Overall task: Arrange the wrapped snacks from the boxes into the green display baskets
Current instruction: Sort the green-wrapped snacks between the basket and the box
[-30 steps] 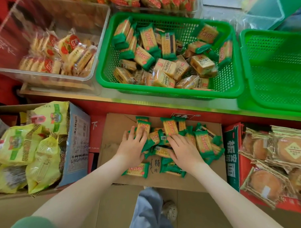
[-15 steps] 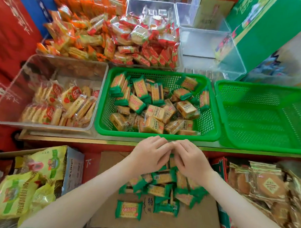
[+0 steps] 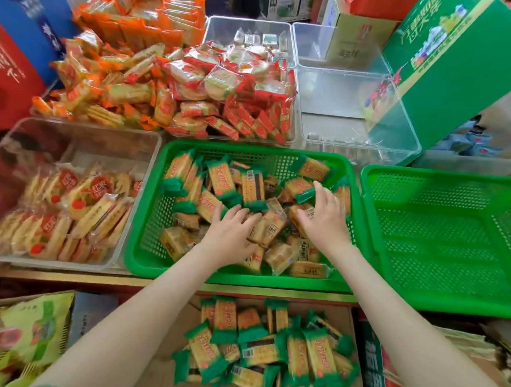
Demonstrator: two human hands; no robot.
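Both hands are inside the green basket [image 3: 139,247] that stands on the bench [image 3: 71,278], among the wrapped snacks [image 3: 220,183] piled in it, which are yellow packets with green ends. The left hand [image 3: 231,231] lies near the basket's middle with its fingers bent down onto the packets; I cannot tell whether it grips any of them. The right hand [image 3: 326,217] is released, fingers spread and relaxed over the packets on the basket's right side, its fingertips close to a green-ended packet. A second green basket [image 3: 438,243] stands just beside the first, to its right. Below the bench edge, between the forearms, a cardboard box [image 3: 167,372] holds more snacks of the same kind [image 3: 272,350]. Left of the first basket a clear tub [image 3: 76,135] holds red-labelled packets [image 3: 83,204].
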